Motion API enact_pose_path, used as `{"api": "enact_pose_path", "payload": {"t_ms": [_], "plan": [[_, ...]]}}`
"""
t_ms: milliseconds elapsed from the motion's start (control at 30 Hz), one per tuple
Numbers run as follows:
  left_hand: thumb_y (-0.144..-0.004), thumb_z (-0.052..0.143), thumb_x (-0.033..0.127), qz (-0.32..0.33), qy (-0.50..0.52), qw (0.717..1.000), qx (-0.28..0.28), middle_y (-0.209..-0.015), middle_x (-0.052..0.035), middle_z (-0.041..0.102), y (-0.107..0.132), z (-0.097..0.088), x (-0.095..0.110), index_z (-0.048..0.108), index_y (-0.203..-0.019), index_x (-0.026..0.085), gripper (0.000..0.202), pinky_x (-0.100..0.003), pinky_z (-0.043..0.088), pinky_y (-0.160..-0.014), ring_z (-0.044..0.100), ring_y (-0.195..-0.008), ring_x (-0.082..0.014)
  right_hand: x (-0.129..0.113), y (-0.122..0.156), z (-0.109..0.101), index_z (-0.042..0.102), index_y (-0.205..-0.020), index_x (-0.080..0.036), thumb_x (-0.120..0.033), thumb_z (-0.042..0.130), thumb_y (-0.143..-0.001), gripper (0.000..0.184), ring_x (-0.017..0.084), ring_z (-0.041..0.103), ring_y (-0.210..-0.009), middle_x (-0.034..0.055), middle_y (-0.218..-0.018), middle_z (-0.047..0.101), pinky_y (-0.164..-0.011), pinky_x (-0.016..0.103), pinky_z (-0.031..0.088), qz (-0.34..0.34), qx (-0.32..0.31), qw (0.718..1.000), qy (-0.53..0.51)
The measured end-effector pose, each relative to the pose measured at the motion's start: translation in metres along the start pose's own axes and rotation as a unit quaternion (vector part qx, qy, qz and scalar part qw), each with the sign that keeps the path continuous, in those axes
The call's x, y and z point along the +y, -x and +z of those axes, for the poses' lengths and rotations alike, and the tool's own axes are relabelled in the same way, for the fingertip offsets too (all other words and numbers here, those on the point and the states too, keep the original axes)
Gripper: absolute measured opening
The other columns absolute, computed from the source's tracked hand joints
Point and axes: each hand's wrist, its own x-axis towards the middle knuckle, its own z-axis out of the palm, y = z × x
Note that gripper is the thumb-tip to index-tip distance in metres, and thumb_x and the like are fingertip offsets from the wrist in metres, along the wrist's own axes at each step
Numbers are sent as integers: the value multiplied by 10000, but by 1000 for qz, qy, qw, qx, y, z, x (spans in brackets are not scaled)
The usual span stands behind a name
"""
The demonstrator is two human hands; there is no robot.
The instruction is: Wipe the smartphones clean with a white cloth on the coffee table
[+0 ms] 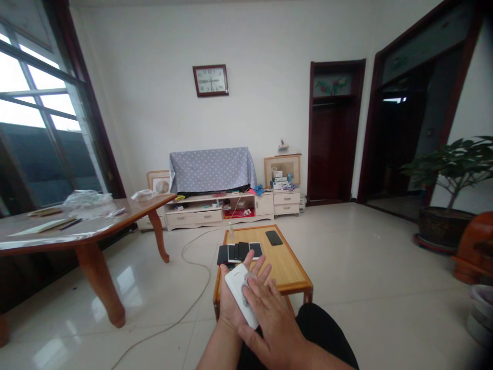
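Observation:
A white phone (235, 288) lies tilted across the open palm of my left hand (228, 308), with its long side running down toward the wrist. My left fingers stretch out beyond it and its thumb is along its left edge. From the right, my right hand (275, 313) reaches over the phone. Its fingers press a small grey, crumpled-looking piece (245, 290) against the phone's face; the fingers hide most of it. Behind my hands, several dark and white phones (239, 252) lie in a row on the low wooden table (288, 264).
A black phone (273, 238) lies farther right on the low table, and a small clear bottle (231, 231) stands at its far left corner. A brown table (131, 216) with plastic bags is at left. A cable (192, 262) crosses the floor. A potted plant (447, 221) stands at right.

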Motion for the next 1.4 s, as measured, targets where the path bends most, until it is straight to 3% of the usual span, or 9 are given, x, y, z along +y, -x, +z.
{"api": "enact_pose_path", "payload": {"t_ms": [133,233,400,700,767,900,1000,1267,1400], "plan": [[-849,236,858,30,1,1000,5,-1662,-84,266,8,-7,19,238,-1573,332,895,-634,92,-1218,157,-1547,-349,3,20,1,461,-1479,-164,-359,554,-978,545,279,444,-1417,137,-1473,538,-1187,540,338,-81,4,996,-28],[-853,259,848,42,5,999,10,-1662,-81,266,9,-9,23,239,-1573,328,888,-626,95,-1224,155,-1548,-341,10,29,4,517,-1425,-205,-157,486,-972,456,219,528,-1354,104,-1418,602,-1132,413,452,-72,33,995,-67],[-844,286,853,47,21,998,21,-1658,-90,276,2,-8,18,266,-1568,319,900,-610,106,-1227,171,-1544,-348,18,17,2,653,-1206,-261,-176,458,-1006,292,189,685,-1121,67,-1205,720,-945,334,582,65,122,971,-195],[-855,269,836,59,20,998,16,-1645,-77,313,-3,-10,16,349,-1538,315,863,-583,112,-1235,195,-1541,-334,28,-11,13,718,-949,-192,-404,574,-958,256,196,675,-734,48,-840,717,-672,311,558,307,166,874,-339],[-845,293,841,64,24,997,29,-1648,-85,302,-3,-9,16,339,-1544,304,882,-586,126,-1234,199,-1538,-342,26,-12,14,704,-909,-195,-385,585,-945,226,187,645,-711,38,-821,689,-651,304,532,305,153,885,-317],[-835,317,844,68,28,997,40,-1653,-79,292,-5,-12,16,301,-1558,308,901,-586,137,-1233,190,-1541,-335,9,-11,9,686,-892,-225,-295,567,-946,149,190,619,-798,41,-871,640,-707,305,497,225,128,943,-206],[-830,296,849,68,25,997,25,-1653,-62,295,-6,-15,16,290,-1560,321,901,-599,127,-1232,178,-1546,-327,-2,-11,7,682,-941,-236,-285,630,-911,78,187,608,-818,31,-895,623,-717,298,471,183,105,962,-175],[-859,307,809,91,38,994,49,-1652,-88,291,-5,-11,19,329,-1550,294,862,-594,142,-1232,213,-1535,-340,18,-24,10,639,-813,-216,-208,612,-876,69,159,565,-704,-13,-770,587,-653,269,425,278,124,924,-230],[-837,325,836,82,39,994,53,-1655,-91,281,-5,-10,20,284,-1565,302,904,-620,160,-1220,201,-1537,-351,7,-22,8,651,-827,-228,-188,621,-848,55,148,558,-691,-28,-765,593,-634,256,389,258,76,931,-247]]}}
